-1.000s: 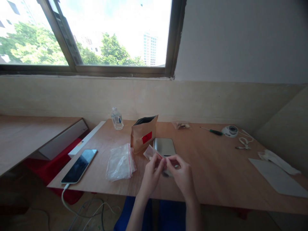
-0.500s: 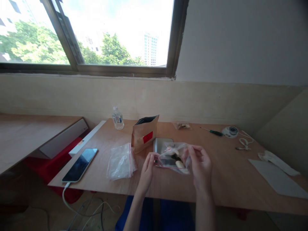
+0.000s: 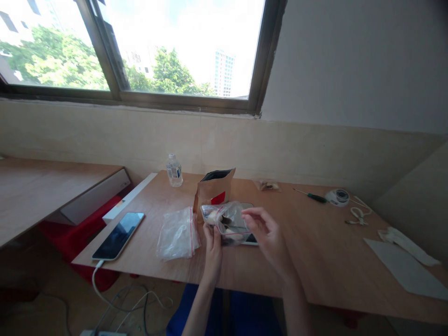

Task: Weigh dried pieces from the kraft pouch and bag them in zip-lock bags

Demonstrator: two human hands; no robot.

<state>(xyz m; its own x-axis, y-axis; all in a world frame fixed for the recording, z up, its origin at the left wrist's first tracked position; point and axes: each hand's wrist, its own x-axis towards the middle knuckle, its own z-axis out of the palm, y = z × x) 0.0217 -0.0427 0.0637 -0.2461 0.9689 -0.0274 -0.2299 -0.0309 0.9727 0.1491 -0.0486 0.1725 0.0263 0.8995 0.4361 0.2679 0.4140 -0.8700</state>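
A clear zip bag (image 3: 233, 229) with a red seal line holds several pale and dark pieces whose kind I cannot make out. My left hand (image 3: 213, 245) is closed on its left side from below. At the bag's right edge, my right hand (image 3: 266, 231) pinches the plastic between thumb and fingertips. Under the bag lies a flat, silver-edged device (image 3: 251, 239), mostly covered. Just behind, an open brown paper pouch (image 3: 213, 186) with a red label stands upright. To the left of my hands, a stack of clear zip bags (image 3: 178, 234) lies flat on the table.
A charging phone (image 3: 119, 235) is near the left edge of the wooden table (image 3: 315, 261). Behind stand a water bottle (image 3: 174, 171) and another filled bag (image 3: 268, 185). Rightward are a green screwdriver (image 3: 315, 197), a white dome camera (image 3: 338, 198) and a grey sheet (image 3: 402, 266).
The zip bag has moved left and up, now overlapping the pouch's front. My left hand has shifted under its left side, and my right hand has moved left along with it.
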